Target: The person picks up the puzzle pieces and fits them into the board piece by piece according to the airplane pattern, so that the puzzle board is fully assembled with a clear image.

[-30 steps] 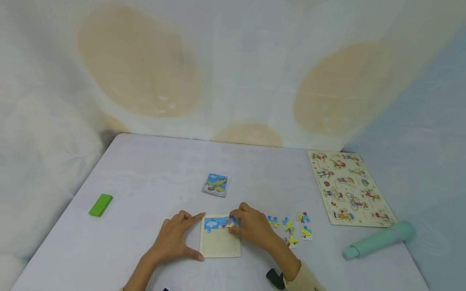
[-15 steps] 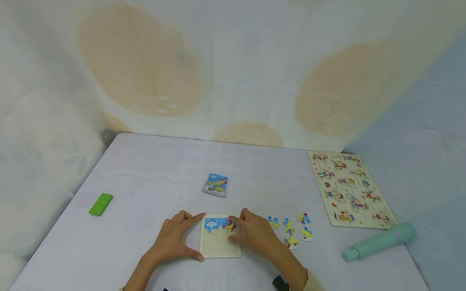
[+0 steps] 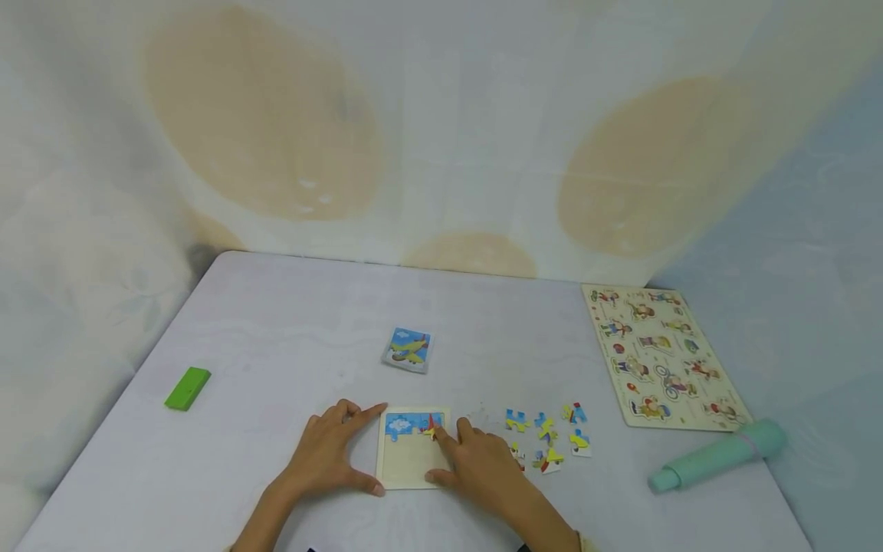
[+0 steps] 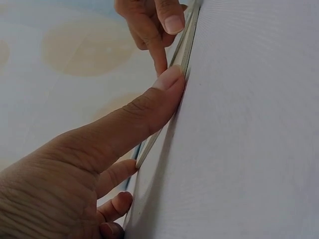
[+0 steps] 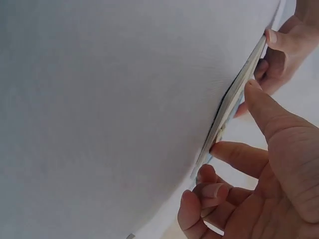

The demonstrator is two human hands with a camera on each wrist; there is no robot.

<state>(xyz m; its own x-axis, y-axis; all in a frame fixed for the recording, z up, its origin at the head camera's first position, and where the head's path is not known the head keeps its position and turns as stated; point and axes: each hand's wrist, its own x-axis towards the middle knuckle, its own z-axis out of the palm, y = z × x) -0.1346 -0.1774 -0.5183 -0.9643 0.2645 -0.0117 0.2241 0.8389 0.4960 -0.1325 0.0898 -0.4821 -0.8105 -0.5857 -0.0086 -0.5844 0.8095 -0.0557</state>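
A square wooden puzzle tray lies in front of me, with joined blue jigsaw pieces along its top. My left hand spans the tray's left side, index fingertip at the upper corner and thumb at the lower one. With its index finger extended, my right hand touches a red and yellow jigsaw piece at the tray's upper right. Its thumb rests near the tray's right edge. In the right wrist view, the other fingers of the right hand curl in and hold nothing.
Several loose jigsaw pieces lie right of the tray. Behind it is a small airplane picture packet. A green block sits at left; a large picture board and a mint-green roll lie at right.
My right hand has moved from the tray's upper right corner toward me; its index finger now touches the piece lower down. Another loose piece shows beside the wrist. The left hand stays put.
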